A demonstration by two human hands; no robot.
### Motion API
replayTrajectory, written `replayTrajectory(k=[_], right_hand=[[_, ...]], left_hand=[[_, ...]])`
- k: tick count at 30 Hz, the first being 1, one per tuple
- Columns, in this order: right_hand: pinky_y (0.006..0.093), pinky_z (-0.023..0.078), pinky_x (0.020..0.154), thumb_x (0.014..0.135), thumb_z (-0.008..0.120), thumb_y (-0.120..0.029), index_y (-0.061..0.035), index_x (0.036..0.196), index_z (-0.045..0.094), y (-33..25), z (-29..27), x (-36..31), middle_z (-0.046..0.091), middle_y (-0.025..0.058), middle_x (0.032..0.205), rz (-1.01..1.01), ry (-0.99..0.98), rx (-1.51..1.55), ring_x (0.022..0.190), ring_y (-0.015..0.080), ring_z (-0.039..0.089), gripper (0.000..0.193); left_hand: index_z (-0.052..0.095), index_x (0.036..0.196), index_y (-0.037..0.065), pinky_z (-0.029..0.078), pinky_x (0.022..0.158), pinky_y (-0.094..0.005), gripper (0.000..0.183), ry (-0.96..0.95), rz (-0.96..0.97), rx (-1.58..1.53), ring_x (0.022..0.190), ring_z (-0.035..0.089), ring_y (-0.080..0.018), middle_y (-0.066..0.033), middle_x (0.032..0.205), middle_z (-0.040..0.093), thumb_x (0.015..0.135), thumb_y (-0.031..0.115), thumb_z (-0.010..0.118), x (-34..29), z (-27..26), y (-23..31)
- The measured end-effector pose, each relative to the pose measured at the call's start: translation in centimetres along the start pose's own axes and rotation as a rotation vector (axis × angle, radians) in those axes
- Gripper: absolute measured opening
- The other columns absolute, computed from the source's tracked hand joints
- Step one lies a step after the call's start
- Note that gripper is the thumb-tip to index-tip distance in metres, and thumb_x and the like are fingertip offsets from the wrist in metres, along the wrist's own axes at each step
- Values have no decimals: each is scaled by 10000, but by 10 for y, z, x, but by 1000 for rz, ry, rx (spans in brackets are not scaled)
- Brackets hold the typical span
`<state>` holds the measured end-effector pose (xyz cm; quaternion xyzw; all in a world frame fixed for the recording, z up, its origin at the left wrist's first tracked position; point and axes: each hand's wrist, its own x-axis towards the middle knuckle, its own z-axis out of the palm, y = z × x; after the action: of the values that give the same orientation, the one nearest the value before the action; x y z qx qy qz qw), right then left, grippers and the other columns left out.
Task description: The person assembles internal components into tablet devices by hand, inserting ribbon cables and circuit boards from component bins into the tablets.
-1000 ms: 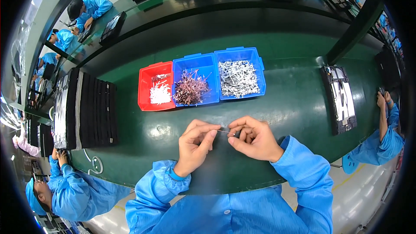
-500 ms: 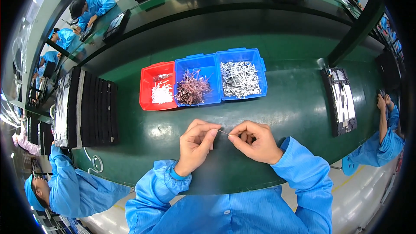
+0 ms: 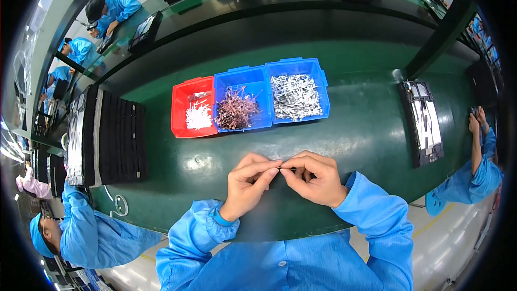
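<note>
Over the near part of the green table, my left hand [image 3: 246,184] and my right hand [image 3: 316,179] meet fingertip to fingertip. Both are closed in a pinch between thumb and forefinger. A thin wire [image 3: 279,168] lies between the fingertips; only a short dark bit of it shows, and the fingers hide the rest. Beyond my hands stand three bins in a row: a red bin [image 3: 179,109] with small white strips, a blue bin [image 3: 225,80] with a tangle of reddish-brown wire pieces, and another blue bin [image 3: 295,64] with a heap of white and grey pieces.
A tall stack of black trays [image 3: 121,137] stands at the left, with a white cable [image 3: 119,205] beside it. To the right lies a black tray [image 3: 425,124] with pale parts, near a dark post [image 3: 439,40]. Co-workers in blue sit on both sides and behind the shelf.
My hands have come together, and the stretch of wire visible between them has shortened to a small bit. The bins appear slightly further left in the view.
</note>
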<state>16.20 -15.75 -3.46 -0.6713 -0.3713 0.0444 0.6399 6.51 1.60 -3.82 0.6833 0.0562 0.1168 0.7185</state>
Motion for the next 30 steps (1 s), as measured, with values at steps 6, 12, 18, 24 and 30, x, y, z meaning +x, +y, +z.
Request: replayTrajectory(k=[6,12,18,24,30], right_hand=[[194,401,458,827,786,40,-9,966,739,1,1,-1,719,49,863,-19,24,-9,594,31,581,154],[191,408,451,799,780,50,-13,921,721,0,3,-2,715,52,847,-16,39,-15,593,28,587,149],[189,404,445,794,778,54,-16,898,707,1,4,-3,709,46,830,-30,60,-25,579,25,582,144],[189,408,451,800,778,48,-20,893,699,1,4,-3,705,41,821,3,50,-15,582,24,585,140],[190,411,464,805,780,45,-22,891,695,2,4,-5,697,35,818,15,51,-16,590,24,585,138]], left_hand=[[773,1186,61,442,593,-208,268,-4,58,71,724,563,-64,-28,975,623,948,-36,696,0,1,-2],[779,1178,66,456,612,-221,284,13,95,116,739,573,-78,-26,947,624,927,-48,711,-1,3,-4],[786,1173,83,470,646,-225,308,25,154,217,774,581,-90,-28,934,623,905,-57,724,-1,4,-5],[788,1174,91,475,655,-229,323,32,149,225,786,585,-93,-27,932,624,894,-61,733,-1,4,-5],[777,1199,88,466,637,-219,324,25,178,237,769,578,-77,-27,951,616,910,-50,727,-1,4,-10]])
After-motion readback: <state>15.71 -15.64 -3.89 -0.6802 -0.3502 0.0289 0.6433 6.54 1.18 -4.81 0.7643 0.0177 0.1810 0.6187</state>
